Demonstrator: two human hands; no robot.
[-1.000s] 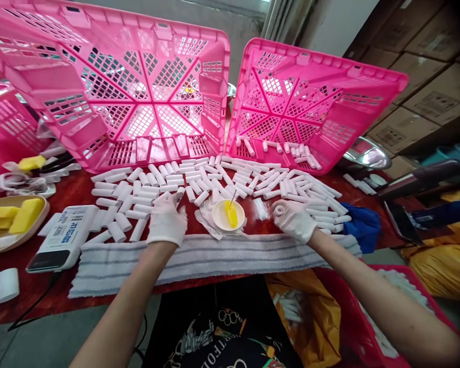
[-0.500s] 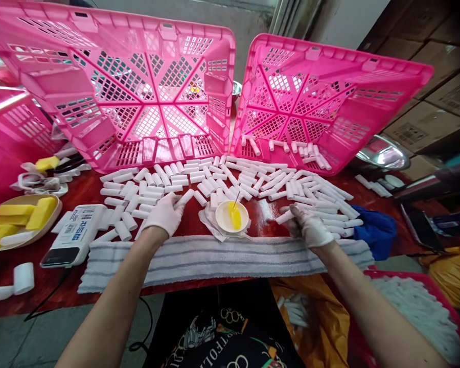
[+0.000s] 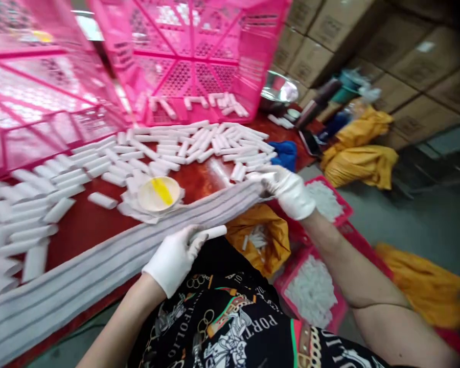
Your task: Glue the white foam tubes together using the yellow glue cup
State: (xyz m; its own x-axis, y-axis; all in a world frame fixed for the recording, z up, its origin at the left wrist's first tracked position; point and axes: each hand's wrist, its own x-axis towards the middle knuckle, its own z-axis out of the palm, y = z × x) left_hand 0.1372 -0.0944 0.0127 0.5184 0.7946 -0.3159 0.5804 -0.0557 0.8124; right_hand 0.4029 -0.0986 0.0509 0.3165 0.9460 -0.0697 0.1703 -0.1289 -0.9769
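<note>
I am watching the gloved left hand [image 3: 174, 258] pinching one white roll [image 3: 211, 233] between thumb and fingers, hovering just off the near edge of the tabletop [image 3: 92, 225], above the lap. The gloved right hand [image 3: 291, 193] is gripping a second roll [image 3: 261, 177] in curled fingers at the right end of the striped towel [image 3: 99, 263], which is lying along that near edge. Just beyond the towel, a small dish [image 3: 147, 197] holding something yellow is sitting on crumpled paper. Farther out, loose rolls [image 3: 184, 145] are covering the red tabletop in rough rows, and a few are lying inside the tipped pink crate [image 3: 199, 61]. To the right, down on the floor, red bins [image 3: 347, 210] are brimming with rolls. I am judging the work as mid-run: plenty are binned, and many are waiting on the tabletop.
</note>
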